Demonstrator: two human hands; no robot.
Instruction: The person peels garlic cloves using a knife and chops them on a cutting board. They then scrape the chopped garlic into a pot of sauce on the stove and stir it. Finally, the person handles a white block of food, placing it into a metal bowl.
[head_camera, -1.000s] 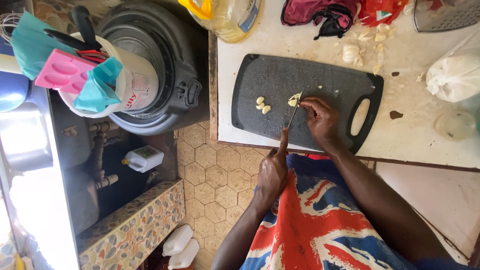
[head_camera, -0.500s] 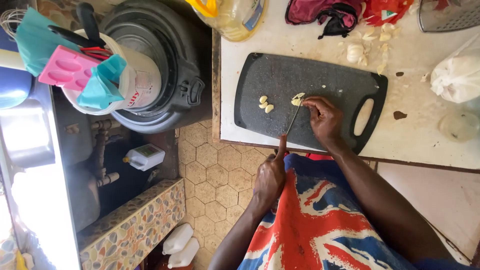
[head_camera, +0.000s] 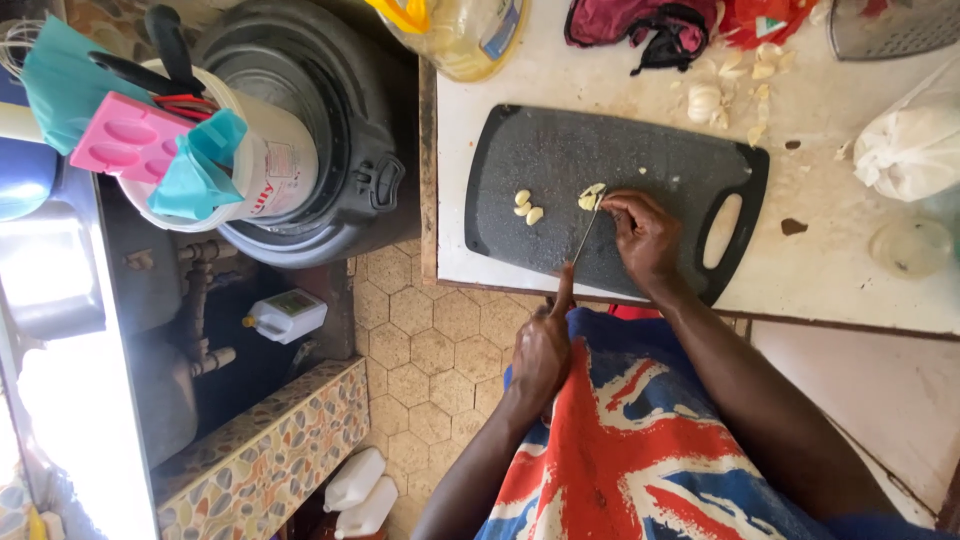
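A dark grey cutting board (head_camera: 540, 150) lies on the white table. My left hand (head_camera: 545, 345) hangs off the table's near edge, shut on the handle of a thin knife (head_camera: 585, 235). The blade reaches up onto the board and its tip meets a pale garlic clove (head_camera: 590, 195). My right hand (head_camera: 645, 235) rests on the board, its fingertips pinching that clove. Three peeled garlic cloves (head_camera: 525, 207) sit together just left of it.
Garlic skins and a bulb (head_camera: 705, 100) lie behind the board, beside a dark red cloth (head_camera: 640, 25), an oil bottle (head_camera: 460, 30) and a white bag (head_camera: 910, 150). At left a black pot (head_camera: 340, 150) carries a white bucket of utensils (head_camera: 270, 165). White jugs (head_camera: 365, 490) stand on the tiled floor.
Both hands stay where they were, with the knife still on the clove. Only the view shifts slightly.
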